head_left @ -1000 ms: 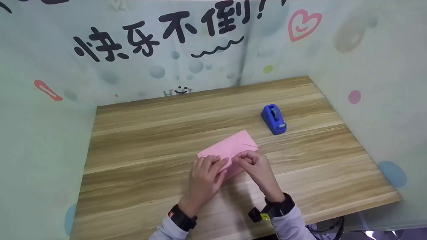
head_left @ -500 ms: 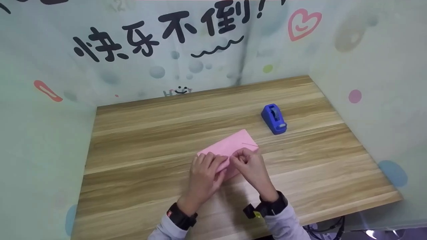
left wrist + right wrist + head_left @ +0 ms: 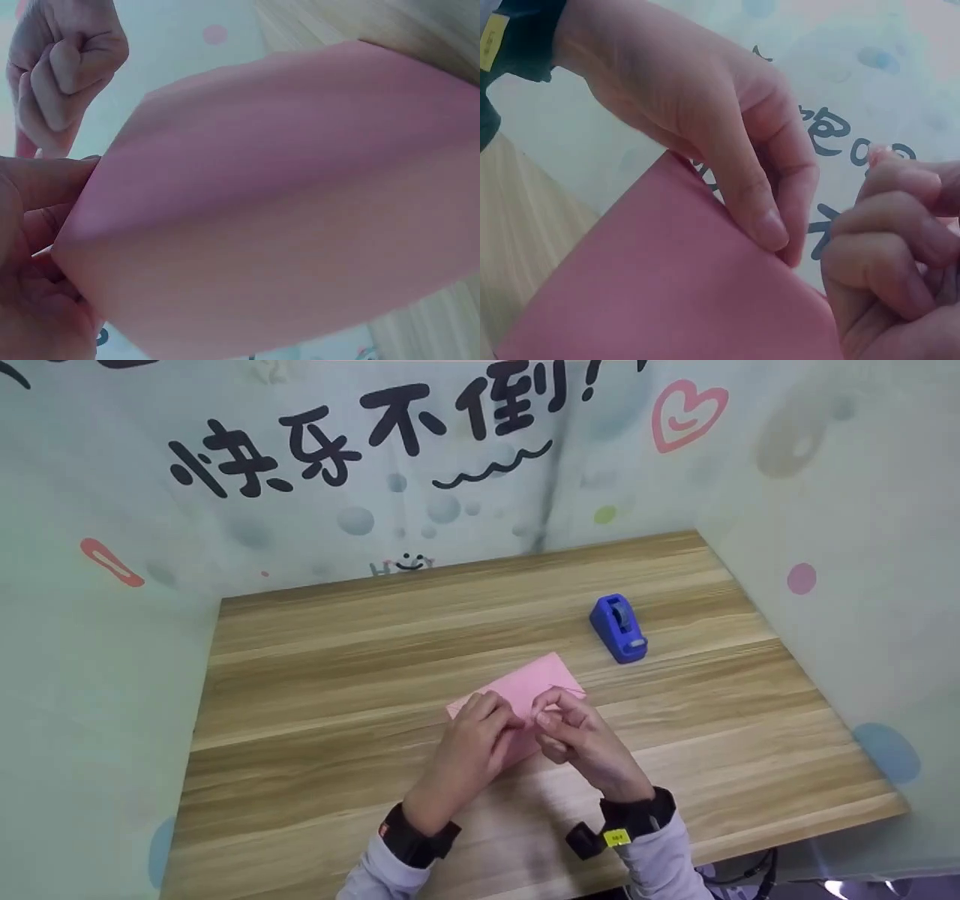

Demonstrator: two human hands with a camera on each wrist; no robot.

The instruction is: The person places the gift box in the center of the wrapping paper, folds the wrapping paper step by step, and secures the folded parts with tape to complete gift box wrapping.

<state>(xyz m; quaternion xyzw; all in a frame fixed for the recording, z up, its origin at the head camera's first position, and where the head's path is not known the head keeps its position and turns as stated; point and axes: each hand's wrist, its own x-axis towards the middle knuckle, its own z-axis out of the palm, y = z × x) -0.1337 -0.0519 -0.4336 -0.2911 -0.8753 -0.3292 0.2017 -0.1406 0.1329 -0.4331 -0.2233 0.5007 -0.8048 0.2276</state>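
A pink folded paper packet (image 3: 525, 686) lies at an angle on the table in the head view, its near part covered by both hands. My left hand (image 3: 469, 746) pinches the packet's edge between thumb and fingers; this left hand (image 3: 712, 135) reaches in from the upper left in the right wrist view. Close to its right is my right hand (image 3: 589, 739), fingers curled, thumb and forefinger meeting just over the paper. At those fingertips a small glossy bit like clear tape (image 3: 881, 154) shows. The right hand (image 3: 67, 71) looks apart from the packet in the left wrist view.
A blue tape dispenser (image 3: 619, 628) stands on the wooden table (image 3: 315, 682) beyond the packet, to the right. Printed cloth walls (image 3: 480, 510) enclose the back and both sides. Black cables (image 3: 750, 874) hang past the table's near right edge.
My right hand has lifted slightly off the paper and turned, with its fingers more curled. My left hand has shifted a little up and right, its fingers now bunched at the packet's edge.
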